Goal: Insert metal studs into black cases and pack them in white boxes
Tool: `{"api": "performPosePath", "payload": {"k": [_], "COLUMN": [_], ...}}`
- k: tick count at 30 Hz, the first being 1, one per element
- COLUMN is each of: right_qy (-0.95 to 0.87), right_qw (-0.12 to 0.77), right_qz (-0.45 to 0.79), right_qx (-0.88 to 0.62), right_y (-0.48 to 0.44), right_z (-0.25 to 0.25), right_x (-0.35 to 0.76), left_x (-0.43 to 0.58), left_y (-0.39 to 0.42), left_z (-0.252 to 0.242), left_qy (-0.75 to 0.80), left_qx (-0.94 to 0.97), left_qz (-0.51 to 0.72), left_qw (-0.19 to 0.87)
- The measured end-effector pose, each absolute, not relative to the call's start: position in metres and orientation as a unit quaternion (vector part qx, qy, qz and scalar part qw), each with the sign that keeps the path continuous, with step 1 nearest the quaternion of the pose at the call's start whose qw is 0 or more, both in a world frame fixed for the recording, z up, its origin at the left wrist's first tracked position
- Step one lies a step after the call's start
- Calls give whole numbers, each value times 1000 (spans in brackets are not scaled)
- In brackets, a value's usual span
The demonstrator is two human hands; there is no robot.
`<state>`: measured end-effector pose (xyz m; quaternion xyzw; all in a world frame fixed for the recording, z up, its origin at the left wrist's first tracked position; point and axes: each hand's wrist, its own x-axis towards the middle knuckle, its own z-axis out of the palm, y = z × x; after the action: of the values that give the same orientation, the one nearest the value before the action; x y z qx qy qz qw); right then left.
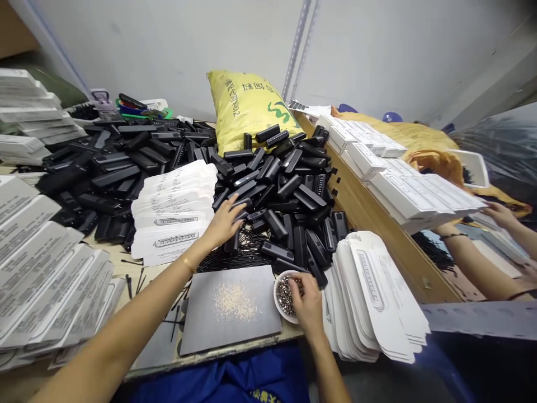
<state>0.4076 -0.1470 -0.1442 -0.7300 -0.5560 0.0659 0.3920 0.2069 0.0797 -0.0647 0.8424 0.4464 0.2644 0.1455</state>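
My left hand (224, 224) reaches forward to the near edge of a big heap of black plastic casings (289, 184); its fingers curl around one black casing (232, 242). My right hand (305, 299) dips its pinched fingertips into a small white bowl (278, 305) full of small metal screws. Whether it holds a screw is hidden. Between the hands lies a grey mat (229, 308) with a worn pale patch.
Flat white packaging sleeves are stacked at centre (174, 212), far left (46, 280) and right (377, 296). A yellow sack (247, 106) leans on the wall. White boxes (403, 184) line a wooden divider (377, 229); another person's arms (482, 252) work beyond it.
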Motion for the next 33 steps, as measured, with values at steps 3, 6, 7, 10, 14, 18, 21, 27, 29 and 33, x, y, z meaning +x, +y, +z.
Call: {"api": "performPosePath", "payload": {"k": [3,6,7,10,14,18,21,27,29,33], "right_qy": [-539,-567,-577,-592,-594,-593,-592,-628,-657,-678], "right_qw": [367,261,216,122,99,90,87,62,18,-34], "right_qz": [32,107,149,236,251,253,245,254,236,187], "right_qx": [-758,-774,-773,-761,-758,-759,-763,-733,-716,-710], "right_y": [-136,-110,-100,-74,-58,-56,-56,-64,-63,-42], "right_z": [-135,-128,-126,-121,-118,-117,-116,-113,-111,-104], "right_x": [436,461,467,473,470,464,462,459,453,435], "left_x": [140,71,53,28,48,94,114,57,38,55], "left_y": [29,-35,-55,-86,-57,3,26,-12,-28,-16], "left_z": [-73,-111,-128,-170,-184,-170,-158,-137,-137,-144], "left_qy": [514,622,634,654,613,588,574,635,677,675], "left_qx": [802,754,752,748,781,795,803,759,726,711], "left_qz": [272,193,161,91,103,132,141,122,65,102], "left_qw": [135,92,82,66,59,66,75,75,106,171]}}
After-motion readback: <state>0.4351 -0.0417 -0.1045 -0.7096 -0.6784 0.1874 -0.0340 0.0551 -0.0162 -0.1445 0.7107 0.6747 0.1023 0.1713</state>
